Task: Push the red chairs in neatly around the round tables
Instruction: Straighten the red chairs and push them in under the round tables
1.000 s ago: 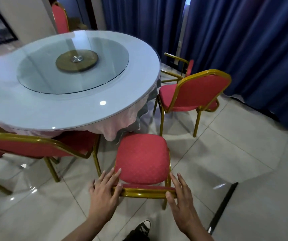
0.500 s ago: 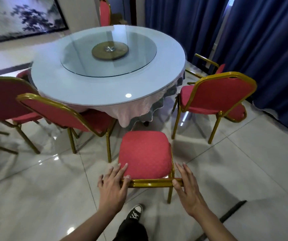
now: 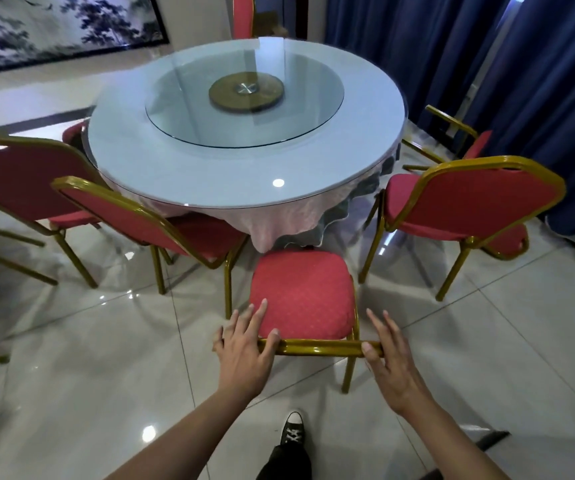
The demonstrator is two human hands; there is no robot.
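Note:
A red chair [image 3: 301,292] with a gold frame stands right below me, its seat front touching the hanging cloth of the round table [image 3: 175,174]. My left hand [image 3: 244,348] rests on the left end of the chair's gold top rail, fingers straight and thumb on the rail. My right hand [image 3: 390,355] lies on the right end of the same rail with straight fingers. A second red chair [image 3: 466,199] stands to the right of the table, angled away from it. Two more red chairs, one [image 3: 133,216] nearer and one [image 3: 16,178] farther left, stand at the table's left side.
A glass turntable [image 3: 244,109] sits on the table. Another red chair [image 3: 242,15] is behind it, and one more [image 3: 476,147] lies tipped by the blue curtains [image 3: 487,64]. My black sneaker [image 3: 293,431] stands on the glossy tile floor. A framed picture [image 3: 54,26] hangs on the left wall.
The view has swung left and drawn back, bringing the left-side chairs into sight. The chair under my hands now sits closer to the table's cloth. Both hands stay on the rail.

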